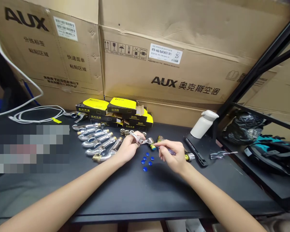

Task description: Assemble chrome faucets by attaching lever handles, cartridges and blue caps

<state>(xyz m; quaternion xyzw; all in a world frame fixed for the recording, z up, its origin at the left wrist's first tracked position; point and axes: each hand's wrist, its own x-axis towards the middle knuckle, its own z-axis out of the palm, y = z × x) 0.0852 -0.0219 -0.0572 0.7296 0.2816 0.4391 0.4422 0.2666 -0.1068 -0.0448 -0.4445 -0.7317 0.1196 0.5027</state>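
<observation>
My left hand is closed around a small chrome faucet handle near the middle of the table. In my right hand is a thin screwdriver with a purple grip, and its shaft points left to the handle. Whether the tip sits inside the handle is too small to tell. Several round blue caps lie on the table just below and between the hands. A chrome fitting with a yellow band is behind the screwdriver shaft, and a similar fitting lies beyond my right wrist.
Several chrome faucet bodies lie in a row at left. Behind them are stacked black-and-yellow boxes. A white bottle, a black bar-shaped object and clear plastic are at right. A white cable lies coiled far left.
</observation>
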